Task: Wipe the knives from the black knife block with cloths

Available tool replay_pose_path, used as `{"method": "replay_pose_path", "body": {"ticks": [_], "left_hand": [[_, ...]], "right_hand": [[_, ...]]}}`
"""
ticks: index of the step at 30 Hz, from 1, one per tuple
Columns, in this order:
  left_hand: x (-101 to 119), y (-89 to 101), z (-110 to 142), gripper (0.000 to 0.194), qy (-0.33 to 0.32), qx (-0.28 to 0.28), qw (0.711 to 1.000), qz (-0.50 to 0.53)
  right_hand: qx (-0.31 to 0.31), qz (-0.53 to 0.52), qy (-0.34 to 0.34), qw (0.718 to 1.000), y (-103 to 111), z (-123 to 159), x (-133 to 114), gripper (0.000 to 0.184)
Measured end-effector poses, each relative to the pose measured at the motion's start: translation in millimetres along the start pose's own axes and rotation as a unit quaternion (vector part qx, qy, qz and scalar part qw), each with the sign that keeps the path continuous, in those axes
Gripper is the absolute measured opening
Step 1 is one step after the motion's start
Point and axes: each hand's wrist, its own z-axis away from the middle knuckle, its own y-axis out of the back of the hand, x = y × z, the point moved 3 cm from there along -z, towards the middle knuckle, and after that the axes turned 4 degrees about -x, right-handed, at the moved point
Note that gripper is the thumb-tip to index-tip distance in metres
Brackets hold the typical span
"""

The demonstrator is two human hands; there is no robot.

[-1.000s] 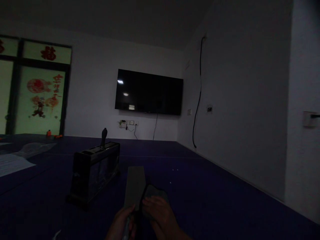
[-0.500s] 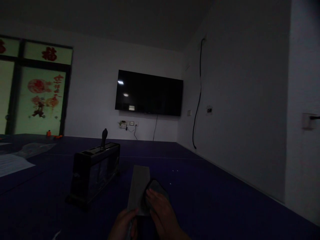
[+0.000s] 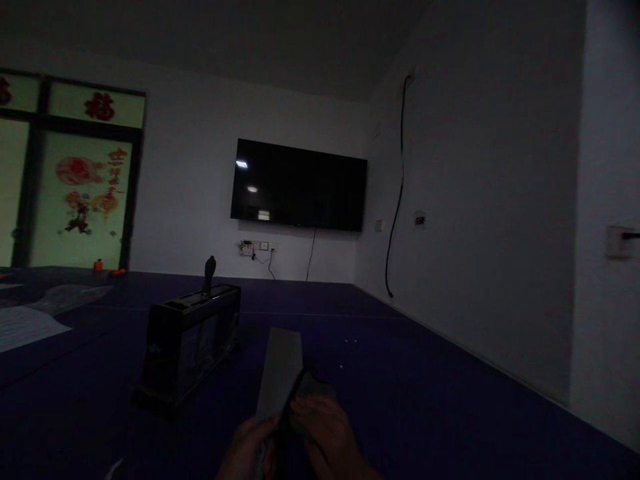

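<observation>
Below the middle of the view, my left hand (image 3: 249, 445) grips the near end of a flat grey rectangular plate (image 3: 281, 367), thumb on top. My right hand (image 3: 327, 430) is closed on a dark grey cloth (image 3: 315, 385), which lies against the plate's right edge near its lower end. The cloth hides part of the plate. On the left stands a black box-shaped device (image 3: 193, 343) with a black knobbed lever (image 3: 209, 275) rising from its top; neither hand touches it.
A dark blue tabletop (image 3: 425, 393) stretches to the walls. Papers (image 3: 30, 327) and a clear plastic bag (image 3: 70, 298) lie at left, with a small orange bottle (image 3: 99, 265) behind. A television (image 3: 299, 185) hangs on the far wall; a black cable (image 3: 394, 227) hangs at right.
My right hand and the cloth have slid down along the plate toward me, and the cloth has bunched up. My left hand keeps its hold; the black device has not moved.
</observation>
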Motion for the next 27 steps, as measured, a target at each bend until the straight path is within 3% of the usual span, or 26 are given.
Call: {"method": "replay_pose_path", "body": {"ticks": [7, 15, 20, 27], "left_hand": [[2.2, -4.1, -0.4, 0.059, -0.011, -0.024, 0.999, -0.040], [-5.6, -0.2, -3.4, 0.058, 0.015, -0.078, 0.994, -0.070], [-3.2, -1.4, -0.1, 0.056, -0.009, -0.080, 0.993, -0.087], [-9.0, 2.8, -2.7, 0.053, -0.024, -0.081, 0.992, -0.096]], "right_hand": [[-0.018, 0.030, -0.124, 0.992, 2.4, -2.7, 2.6, 0.049], [0.023, 0.003, -0.298, 0.954, -5.9, 7.2, 21.7, 0.045], [0.029, -0.011, -0.315, 0.949, -4.7, 7.2, 26.1, 0.046], [0.012, 0.015, -0.265, 0.964, -1.3, 8.3, 22.5, 0.040]]}}
